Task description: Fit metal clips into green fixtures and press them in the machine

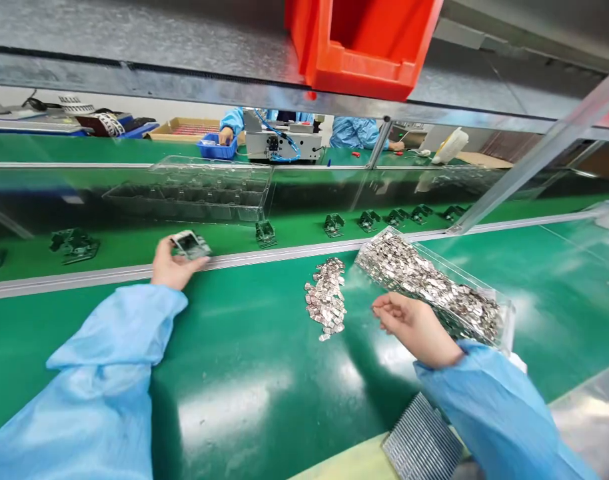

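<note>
My left hand [173,265], at the rail's edge, is closed on a small dark-green plastic part [190,245] with a pale square frame, gripping it between thumb and fingers. My right hand [409,321] hovers over the green bench with its fingertips pinched; whatever may be between them is too small to make out. Just left of it lies a loose heap of small flat metal pieces [327,297]. Behind and beside the right hand, a long clear plastic tray [507,327] is filled with more of these metal pieces.
Several similar dark-green parts [333,225] stand along the green belt [304,235] behind a metal rail [274,255]. A clear blister tray [194,200] sits farther back. Overhead, a red bin [364,77] rests on a metal shelf. Across the line, co-workers' blue sleeves [354,133] flank a machine [284,143].
</note>
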`<action>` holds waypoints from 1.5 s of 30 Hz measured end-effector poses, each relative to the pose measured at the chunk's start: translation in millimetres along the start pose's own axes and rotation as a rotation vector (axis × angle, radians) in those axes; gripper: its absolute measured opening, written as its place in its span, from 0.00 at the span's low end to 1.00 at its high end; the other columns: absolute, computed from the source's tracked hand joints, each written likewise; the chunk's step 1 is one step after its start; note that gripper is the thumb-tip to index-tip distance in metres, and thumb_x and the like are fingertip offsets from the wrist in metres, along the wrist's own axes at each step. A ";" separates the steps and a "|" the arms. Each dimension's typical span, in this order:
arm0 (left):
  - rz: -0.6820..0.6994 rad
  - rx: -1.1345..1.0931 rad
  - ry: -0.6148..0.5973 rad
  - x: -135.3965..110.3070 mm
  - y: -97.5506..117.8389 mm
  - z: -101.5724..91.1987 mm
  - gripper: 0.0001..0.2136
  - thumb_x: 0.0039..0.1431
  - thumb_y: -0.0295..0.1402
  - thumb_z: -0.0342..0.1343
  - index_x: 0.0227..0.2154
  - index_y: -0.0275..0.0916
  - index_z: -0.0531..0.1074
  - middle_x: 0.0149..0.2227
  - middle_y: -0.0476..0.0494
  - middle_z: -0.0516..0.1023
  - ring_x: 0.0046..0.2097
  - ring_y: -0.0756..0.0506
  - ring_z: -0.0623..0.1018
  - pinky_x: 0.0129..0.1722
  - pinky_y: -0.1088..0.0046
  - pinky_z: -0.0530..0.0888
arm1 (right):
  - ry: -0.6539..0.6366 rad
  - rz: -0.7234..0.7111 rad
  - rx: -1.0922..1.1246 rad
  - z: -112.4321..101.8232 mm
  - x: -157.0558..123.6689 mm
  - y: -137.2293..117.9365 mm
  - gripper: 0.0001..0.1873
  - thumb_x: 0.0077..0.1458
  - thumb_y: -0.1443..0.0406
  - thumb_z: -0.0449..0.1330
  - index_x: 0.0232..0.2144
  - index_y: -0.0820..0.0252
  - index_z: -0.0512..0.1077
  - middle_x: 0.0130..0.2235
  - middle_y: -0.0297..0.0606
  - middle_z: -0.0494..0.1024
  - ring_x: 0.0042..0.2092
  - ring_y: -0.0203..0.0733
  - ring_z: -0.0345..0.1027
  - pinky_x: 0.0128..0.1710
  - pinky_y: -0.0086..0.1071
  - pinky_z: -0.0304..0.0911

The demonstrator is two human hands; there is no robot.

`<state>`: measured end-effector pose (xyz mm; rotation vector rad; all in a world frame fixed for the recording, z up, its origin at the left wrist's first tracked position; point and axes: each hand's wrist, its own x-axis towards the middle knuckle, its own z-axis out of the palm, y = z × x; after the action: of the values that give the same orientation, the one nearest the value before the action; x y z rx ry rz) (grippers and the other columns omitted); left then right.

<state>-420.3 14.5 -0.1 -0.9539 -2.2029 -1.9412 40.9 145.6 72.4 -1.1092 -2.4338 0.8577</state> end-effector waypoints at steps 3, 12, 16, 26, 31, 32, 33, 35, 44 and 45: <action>-0.034 -0.309 -0.327 -81.4 51.7 46.1 0.31 0.33 0.36 0.74 0.41 0.42 0.64 0.42 0.44 0.76 0.43 0.41 0.80 0.47 0.57 0.78 | 0.103 -0.077 0.145 -8.8 -51.6 -14.2 0.12 0.60 0.57 0.56 0.35 0.56 0.76 0.30 0.38 0.78 0.30 0.42 0.72 0.28 0.33 0.67; -0.308 -0.716 -0.959 -285.3 176.1 80.1 0.26 0.45 0.33 0.70 0.46 0.46 0.65 0.41 0.48 0.76 0.38 0.47 0.80 0.40 0.69 0.79 | 0.533 0.227 0.659 21.2 -164.7 -22.2 0.16 0.50 0.53 0.68 0.34 0.57 0.73 0.29 0.38 0.79 0.32 0.43 0.73 0.31 0.33 0.70; -0.311 -0.693 -1.053 -314.7 200.3 82.2 0.25 0.47 0.33 0.69 0.48 0.49 0.66 0.41 0.48 0.76 0.39 0.47 0.80 0.38 0.71 0.78 | 0.613 0.258 0.721 33.8 -183.6 -20.0 0.15 0.49 0.56 0.68 0.34 0.57 0.69 0.28 0.35 0.77 0.29 0.40 0.71 0.29 0.31 0.68; -0.158 -0.587 -1.091 -335.7 198.9 84.8 0.21 0.53 0.34 0.65 0.49 0.49 0.67 0.42 0.46 0.75 0.38 0.47 0.78 0.38 0.73 0.77 | 0.643 0.218 0.521 51.1 -187.7 -17.2 0.08 0.52 0.68 0.60 0.37 0.56 0.68 0.30 0.32 0.77 0.30 0.38 0.69 0.32 0.30 0.65; -0.159 -0.624 -1.127 -334.3 193.7 83.0 0.20 0.56 0.36 0.62 0.51 0.50 0.66 0.43 0.45 0.76 0.39 0.46 0.78 0.38 0.73 0.77 | 0.635 0.233 0.459 56.8 -185.1 -17.8 0.07 0.54 0.67 0.61 0.35 0.55 0.66 0.30 0.31 0.75 0.29 0.37 0.67 0.32 0.30 0.64; -0.155 -0.616 -1.132 -334.3 192.4 82.5 0.19 0.58 0.37 0.61 0.52 0.49 0.66 0.43 0.44 0.76 0.39 0.46 0.78 0.37 0.72 0.76 | 0.638 0.238 0.452 57.6 -185.2 -18.5 0.06 0.55 0.67 0.61 0.35 0.55 0.66 0.30 0.31 0.75 0.29 0.36 0.66 0.32 0.29 0.64; -0.149 -0.604 -1.135 -334.4 190.9 82.0 0.19 0.59 0.37 0.60 0.52 0.49 0.66 0.43 0.44 0.76 0.39 0.46 0.78 0.37 0.72 0.76 | 0.643 0.242 0.446 58.3 -185.4 -19.3 0.06 0.55 0.67 0.61 0.34 0.55 0.66 0.30 0.31 0.74 0.29 0.36 0.66 0.31 0.29 0.63; -0.127 -0.584 -1.142 -334.8 187.6 80.8 0.18 0.62 0.37 0.57 0.54 0.49 0.65 0.42 0.44 0.76 0.38 0.46 0.78 0.37 0.73 0.75 | 0.648 0.247 0.439 59.2 -185.9 -20.9 0.06 0.55 0.67 0.61 0.34 0.55 0.66 0.29 0.31 0.74 0.29 0.36 0.65 0.31 0.29 0.63; -0.091 -0.498 -1.116 -336.4 185.4 77.8 0.16 0.64 0.39 0.54 0.52 0.42 0.67 0.36 0.45 0.76 0.34 0.48 0.76 0.33 0.75 0.74 | 0.663 0.228 0.408 64.7 -190.0 -21.3 0.07 0.55 0.68 0.61 0.34 0.54 0.65 0.29 0.29 0.72 0.30 0.36 0.65 0.32 0.29 0.62; -0.102 -0.495 -1.106 -336.7 186.3 77.9 0.16 0.63 0.38 0.54 0.52 0.41 0.67 0.35 0.45 0.75 0.33 0.49 0.75 0.33 0.76 0.73 | 0.669 0.222 0.403 65.6 -190.8 -20.5 0.07 0.55 0.68 0.61 0.34 0.54 0.65 0.30 0.29 0.72 0.31 0.36 0.65 0.33 0.30 0.62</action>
<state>-32.7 -47.6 3.9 -2.5207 -2.1365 -2.3854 117.8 -36.2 26.2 -1.2608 -1.5419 0.8201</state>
